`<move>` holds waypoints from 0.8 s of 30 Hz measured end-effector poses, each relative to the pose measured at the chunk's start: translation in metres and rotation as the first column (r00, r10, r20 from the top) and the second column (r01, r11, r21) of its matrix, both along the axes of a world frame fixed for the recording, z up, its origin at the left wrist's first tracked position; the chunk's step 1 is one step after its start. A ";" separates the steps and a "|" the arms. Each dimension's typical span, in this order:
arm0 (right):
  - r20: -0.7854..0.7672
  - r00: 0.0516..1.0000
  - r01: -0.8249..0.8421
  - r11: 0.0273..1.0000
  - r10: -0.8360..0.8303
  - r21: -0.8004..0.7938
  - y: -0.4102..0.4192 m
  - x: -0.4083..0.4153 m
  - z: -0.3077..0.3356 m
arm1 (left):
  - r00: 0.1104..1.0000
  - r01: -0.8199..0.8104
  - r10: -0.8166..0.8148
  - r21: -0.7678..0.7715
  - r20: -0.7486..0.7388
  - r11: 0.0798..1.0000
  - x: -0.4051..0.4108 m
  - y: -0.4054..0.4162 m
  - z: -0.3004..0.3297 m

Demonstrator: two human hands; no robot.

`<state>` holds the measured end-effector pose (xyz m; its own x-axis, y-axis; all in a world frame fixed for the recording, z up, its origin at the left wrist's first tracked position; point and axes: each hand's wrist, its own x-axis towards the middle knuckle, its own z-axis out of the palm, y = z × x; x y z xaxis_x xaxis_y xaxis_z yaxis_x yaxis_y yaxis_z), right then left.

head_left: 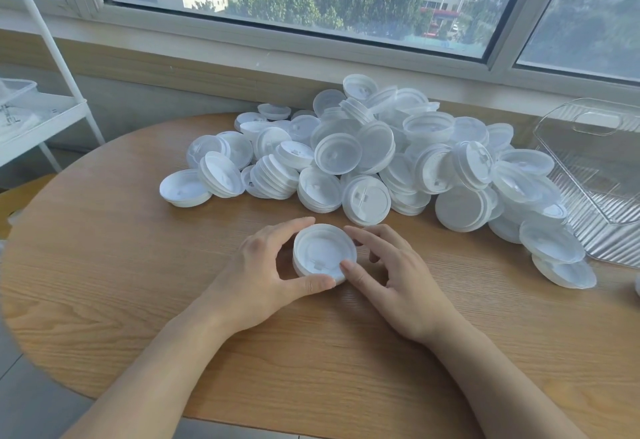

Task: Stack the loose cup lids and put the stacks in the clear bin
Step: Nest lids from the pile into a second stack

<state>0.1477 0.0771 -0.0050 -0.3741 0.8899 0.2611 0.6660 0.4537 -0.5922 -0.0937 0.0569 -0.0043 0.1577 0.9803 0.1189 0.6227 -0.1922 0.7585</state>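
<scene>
At far left, a white shelf unit [41,120] is cut off by the frame edge; what lies on it is too blurred to tell. On the wooden table [104,265], your left hand [256,276] curls thumb and fingers round a short stack of lids [323,253], with the thumb on its near rim. How many lids it holds cannot be counted. Your right hand [398,276] touches the same stack, its thumb on the near rim and its index finger at the far edge; its other fingers are partly hidden. Behind lies the loose lid pile [381,161], its lower lids buried. At right, the clear bin [602,175] is cropped by the frame.
</scene>
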 end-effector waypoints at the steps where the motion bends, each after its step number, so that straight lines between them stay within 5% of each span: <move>1: -0.004 1.000 -0.003 1.000 0.003 -0.006 0.000 0.000 0.000 | 1.000 0.000 0.000 0.006 0.012 1.000 0.001 0.000 0.001; 9: -0.020 0.999 0.027 1.000 -0.028 -0.003 -0.001 0.001 0.002 | 1.000 0.011 -0.011 0.007 -0.027 1.000 0.006 -0.001 0.006; 24: 0.179 0.984 -0.007 1.000 0.004 0.020 0.023 -0.012 0.019 | 0.996 -0.078 0.078 -0.003 -0.053 0.997 -0.003 -0.003 0.007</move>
<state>0.1362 0.0999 0.0144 -0.4213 0.8829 0.2072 0.7579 0.4682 -0.4543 -0.0964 0.0544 0.0024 0.0868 0.9904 0.1072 0.6746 -0.1376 0.7252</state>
